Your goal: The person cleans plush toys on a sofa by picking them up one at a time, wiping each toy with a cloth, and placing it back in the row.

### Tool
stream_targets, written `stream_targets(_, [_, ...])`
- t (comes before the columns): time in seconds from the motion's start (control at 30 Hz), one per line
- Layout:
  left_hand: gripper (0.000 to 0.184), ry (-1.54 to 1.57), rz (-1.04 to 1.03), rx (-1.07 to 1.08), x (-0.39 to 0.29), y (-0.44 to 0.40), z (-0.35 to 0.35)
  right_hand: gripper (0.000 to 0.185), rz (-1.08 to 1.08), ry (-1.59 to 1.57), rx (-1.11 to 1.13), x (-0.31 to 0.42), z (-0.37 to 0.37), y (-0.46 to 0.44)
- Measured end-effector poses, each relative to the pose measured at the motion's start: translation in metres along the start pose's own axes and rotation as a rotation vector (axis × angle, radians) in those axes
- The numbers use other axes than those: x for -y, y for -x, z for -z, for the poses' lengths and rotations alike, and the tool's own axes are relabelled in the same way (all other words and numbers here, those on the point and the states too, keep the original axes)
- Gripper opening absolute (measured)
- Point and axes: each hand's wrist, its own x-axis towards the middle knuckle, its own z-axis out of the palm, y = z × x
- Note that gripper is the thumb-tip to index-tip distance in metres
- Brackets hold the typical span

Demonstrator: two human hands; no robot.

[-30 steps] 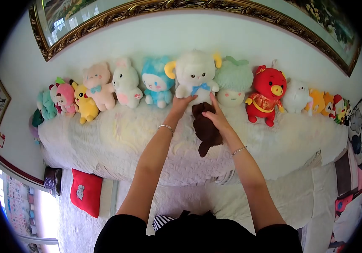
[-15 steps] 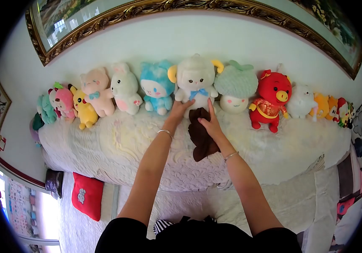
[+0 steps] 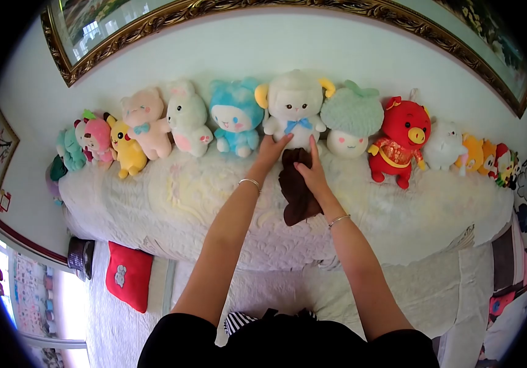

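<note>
A white sheep plush toy [image 3: 297, 104] with yellow horns and a blue bow sits upright in the middle of the row. My left hand [image 3: 271, 152] grips its lower left side, fingers against the belly. A dark brown cloth [image 3: 300, 196] hangs from my right hand [image 3: 314, 172], whose thumb presses on it while the fingers reach up to the sheep's lower right side. Beside the sheep sit a blue-and-white plush [image 3: 236, 116] on the left and a green-capped plush [image 3: 350, 119] on the right. The sheep's feet are hidden behind my hands and the cloth.
Plush toys line the quilt-covered ledge [image 3: 214, 202], including a yellow one [image 3: 126, 150] and a red pig [image 3: 403, 138]. A gilt picture frame [image 3: 245, 12] hangs above. Lower left lie a red cushion [image 3: 130, 285] and a dark hat-shaped object [image 3: 80, 257].
The view has shifted slightly, so toys and hands appear a little further right and higher. Both hands keep their places at the sheep, with the brown cloth still in my right hand.
</note>
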Motion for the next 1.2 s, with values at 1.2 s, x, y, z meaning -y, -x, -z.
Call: stream_targets(1.2, [0.047,0.097,0.132,-0.428,-0.002,0.044,0.138,0.074,-0.396,-0.515,0.060,0.015,-0.125,-0.026])
